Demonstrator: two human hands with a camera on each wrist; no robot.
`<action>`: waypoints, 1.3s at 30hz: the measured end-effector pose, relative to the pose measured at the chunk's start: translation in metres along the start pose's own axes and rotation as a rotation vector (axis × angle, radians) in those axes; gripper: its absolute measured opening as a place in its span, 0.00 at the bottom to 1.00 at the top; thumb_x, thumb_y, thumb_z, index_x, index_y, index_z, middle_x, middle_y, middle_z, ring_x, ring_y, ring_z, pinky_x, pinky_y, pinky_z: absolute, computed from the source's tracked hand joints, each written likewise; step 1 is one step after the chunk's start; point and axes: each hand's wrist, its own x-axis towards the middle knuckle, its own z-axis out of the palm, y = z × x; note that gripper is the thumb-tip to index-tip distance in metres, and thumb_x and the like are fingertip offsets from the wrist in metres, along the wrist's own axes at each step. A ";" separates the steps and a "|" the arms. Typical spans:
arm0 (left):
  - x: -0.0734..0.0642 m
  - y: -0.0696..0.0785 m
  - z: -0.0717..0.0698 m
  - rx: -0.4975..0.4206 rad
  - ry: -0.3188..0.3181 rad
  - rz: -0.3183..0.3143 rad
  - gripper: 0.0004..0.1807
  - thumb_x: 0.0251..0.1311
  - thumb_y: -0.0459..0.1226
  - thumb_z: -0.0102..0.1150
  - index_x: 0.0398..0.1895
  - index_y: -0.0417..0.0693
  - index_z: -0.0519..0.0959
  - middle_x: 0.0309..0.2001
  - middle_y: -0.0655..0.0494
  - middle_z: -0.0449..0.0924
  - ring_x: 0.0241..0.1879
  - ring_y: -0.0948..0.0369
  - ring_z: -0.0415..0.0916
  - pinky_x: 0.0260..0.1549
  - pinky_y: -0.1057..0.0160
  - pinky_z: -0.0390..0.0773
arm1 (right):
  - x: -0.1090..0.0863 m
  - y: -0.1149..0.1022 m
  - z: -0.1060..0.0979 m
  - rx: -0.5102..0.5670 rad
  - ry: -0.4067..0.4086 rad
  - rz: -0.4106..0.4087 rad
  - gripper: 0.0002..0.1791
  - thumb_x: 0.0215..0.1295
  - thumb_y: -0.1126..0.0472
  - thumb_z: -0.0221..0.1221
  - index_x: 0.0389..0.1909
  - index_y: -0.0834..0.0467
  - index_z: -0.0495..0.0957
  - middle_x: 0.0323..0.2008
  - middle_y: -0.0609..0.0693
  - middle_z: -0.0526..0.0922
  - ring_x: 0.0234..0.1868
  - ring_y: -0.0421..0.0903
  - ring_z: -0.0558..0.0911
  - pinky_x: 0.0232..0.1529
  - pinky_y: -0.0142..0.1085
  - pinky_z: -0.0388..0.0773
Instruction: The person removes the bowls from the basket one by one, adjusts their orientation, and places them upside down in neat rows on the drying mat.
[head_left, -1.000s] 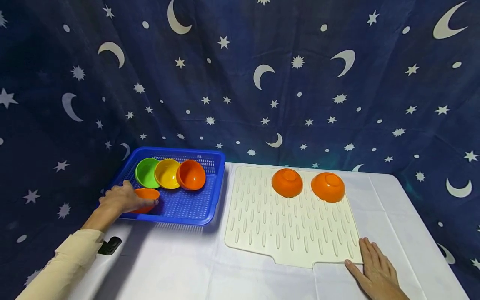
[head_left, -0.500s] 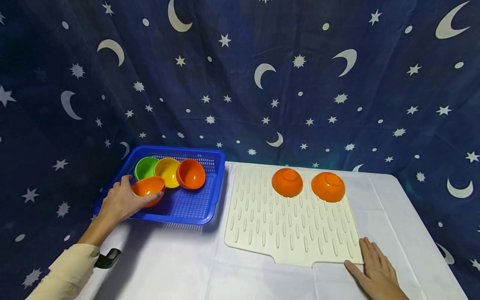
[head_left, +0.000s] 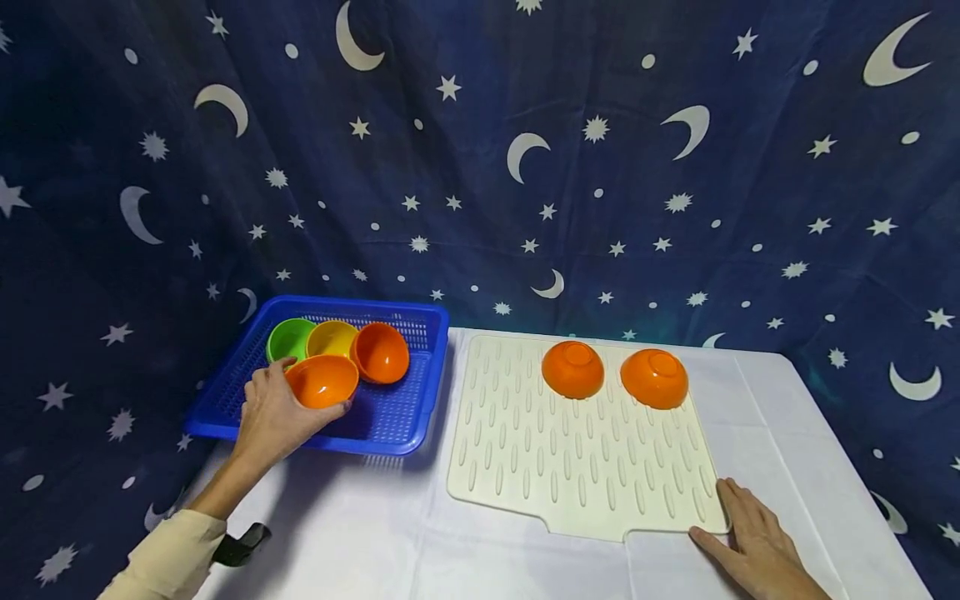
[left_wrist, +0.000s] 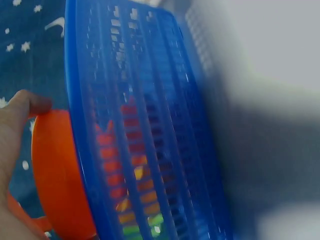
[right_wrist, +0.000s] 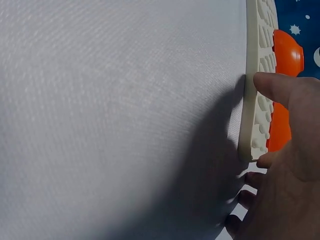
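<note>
My left hand [head_left: 281,412] grips an orange bowl [head_left: 324,382] by its rim, fingers on the far left side and thumb on the near right. The bowl faces up, raised over the blue basket [head_left: 441,392]; in the left wrist view its orange side [left_wrist: 57,170] shows past the basket's wall. Behind it in the basket lean a green bowl [head_left: 288,340], a yellow bowl [head_left: 332,336] and another orange bowl [head_left: 381,354]. My right hand [head_left: 761,542] lies with fingers extended at the near right corner of the cream drying mat [head_left: 577,458], thumb touching its edge in the right wrist view.
Two orange bowls, one on the left [head_left: 573,369] and one on the right [head_left: 655,379], sit upside down along the mat's far side. A white cloth [head_left: 360,533] covers the table. A dark blue curtain [head_left: 465,167] with moons and stars hangs behind and at the sides.
My left hand has lifted the orange bowl from the basket's near left part and moved it to the right. The right hand stays at the mat corner.
</note>
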 end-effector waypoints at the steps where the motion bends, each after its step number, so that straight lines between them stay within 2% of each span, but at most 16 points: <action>1: -0.001 0.003 0.002 -0.007 0.016 0.012 0.60 0.25 0.66 0.67 0.58 0.35 0.59 0.45 0.34 0.60 0.43 0.40 0.58 0.34 0.45 0.62 | 0.001 0.000 0.000 -0.003 -0.005 0.005 0.59 0.55 0.30 0.47 0.65 0.75 0.36 0.62 0.75 0.40 0.59 0.74 0.40 0.48 0.70 0.36; 5: -0.007 0.014 0.007 -0.024 0.080 0.078 0.59 0.22 0.64 0.70 0.57 0.36 0.59 0.45 0.37 0.61 0.42 0.42 0.58 0.34 0.46 0.61 | 0.001 -0.002 0.002 0.008 0.021 0.001 0.59 0.55 0.30 0.47 0.65 0.74 0.36 0.62 0.74 0.41 0.59 0.74 0.40 0.48 0.70 0.38; 10: -0.015 0.029 0.010 -0.046 0.141 0.151 0.59 0.19 0.64 0.71 0.57 0.38 0.62 0.45 0.40 0.63 0.42 0.44 0.59 0.34 0.47 0.61 | 0.000 -0.005 0.005 0.080 0.106 -0.040 0.55 0.57 0.36 0.51 0.64 0.73 0.36 0.59 0.76 0.44 0.57 0.75 0.43 0.45 0.68 0.42; 12: -0.019 0.035 0.010 -0.070 0.126 0.143 0.59 0.19 0.65 0.70 0.57 0.41 0.62 0.46 0.41 0.63 0.42 0.45 0.59 0.34 0.48 0.62 | 0.000 -0.007 0.005 0.103 0.142 -0.050 0.54 0.57 0.37 0.53 0.64 0.72 0.35 0.58 0.76 0.45 0.56 0.74 0.44 0.45 0.67 0.42; 16: -0.026 0.050 0.007 -0.137 0.046 0.093 0.59 0.21 0.65 0.70 0.59 0.45 0.59 0.47 0.43 0.62 0.45 0.48 0.59 0.35 0.49 0.64 | -0.002 -0.014 0.006 0.120 0.239 -0.080 0.54 0.54 0.40 0.57 0.66 0.69 0.37 0.59 0.73 0.45 0.56 0.71 0.44 0.45 0.64 0.43; 18: -0.030 0.059 0.006 -0.170 0.012 0.080 0.59 0.22 0.65 0.70 0.60 0.46 0.58 0.48 0.45 0.61 0.46 0.49 0.58 0.35 0.49 0.67 | -0.002 -0.021 0.006 0.138 0.283 -0.120 0.53 0.53 0.42 0.60 0.66 0.66 0.40 0.61 0.69 0.45 0.57 0.69 0.44 0.45 0.64 0.41; 21: -0.033 0.069 0.006 -0.204 -0.016 0.084 0.59 0.22 0.65 0.70 0.60 0.47 0.57 0.51 0.47 0.60 0.48 0.50 0.58 0.37 0.46 0.70 | -0.002 -0.035 0.007 0.163 0.304 -0.185 0.51 0.51 0.46 0.63 0.66 0.62 0.44 0.63 0.64 0.44 0.57 0.67 0.44 0.45 0.62 0.40; 26: -0.038 0.080 0.010 -0.272 -0.046 0.096 0.59 0.20 0.66 0.69 0.59 0.50 0.58 0.52 0.53 0.61 0.47 0.53 0.63 0.37 0.47 0.73 | 0.000 -0.057 0.008 0.212 0.289 -0.298 0.45 0.51 0.49 0.65 0.64 0.59 0.52 0.64 0.60 0.47 0.57 0.62 0.46 0.45 0.59 0.40; 29: -0.043 0.084 0.015 -0.316 -0.053 0.116 0.59 0.19 0.66 0.70 0.60 0.53 0.58 0.53 0.56 0.61 0.46 0.55 0.67 0.36 0.48 0.74 | 0.000 -0.067 0.008 0.261 0.256 -0.346 0.37 0.53 0.51 0.64 0.62 0.55 0.59 0.62 0.54 0.57 0.58 0.56 0.52 0.49 0.60 0.40; 31: -0.046 0.087 0.018 -0.336 -0.055 0.136 0.59 0.19 0.65 0.71 0.61 0.53 0.57 0.54 0.56 0.61 0.47 0.55 0.67 0.37 0.48 0.74 | 0.001 -0.074 0.009 0.303 0.218 -0.379 0.29 0.55 0.52 0.62 0.58 0.53 0.66 0.57 0.47 0.67 0.57 0.51 0.60 0.53 0.57 0.45; 33: -0.048 0.089 0.021 -0.332 -0.044 0.159 0.62 0.18 0.65 0.71 0.62 0.53 0.56 0.55 0.56 0.60 0.48 0.55 0.66 0.39 0.48 0.73 | 0.001 -0.084 0.009 0.348 0.167 -0.395 0.21 0.58 0.53 0.60 0.53 0.49 0.71 0.49 0.40 0.74 0.52 0.44 0.69 0.54 0.52 0.56; 36: -0.048 0.093 0.025 -0.302 -0.028 0.187 0.65 0.18 0.65 0.71 0.66 0.52 0.53 0.57 0.52 0.57 0.49 0.52 0.65 0.41 0.46 0.72 | 0.003 -0.099 0.010 0.428 0.115 -0.445 0.14 0.61 0.55 0.58 0.48 0.48 0.75 0.41 0.38 0.79 0.43 0.38 0.76 0.46 0.45 0.70; 39: -0.048 0.098 0.028 -0.274 -0.017 0.204 0.68 0.17 0.65 0.71 0.68 0.53 0.50 0.57 0.49 0.55 0.49 0.48 0.64 0.41 0.45 0.72 | 0.007 -0.118 0.010 0.491 0.104 -0.505 0.13 0.62 0.58 0.57 0.47 0.47 0.75 0.39 0.40 0.80 0.39 0.37 0.77 0.44 0.44 0.72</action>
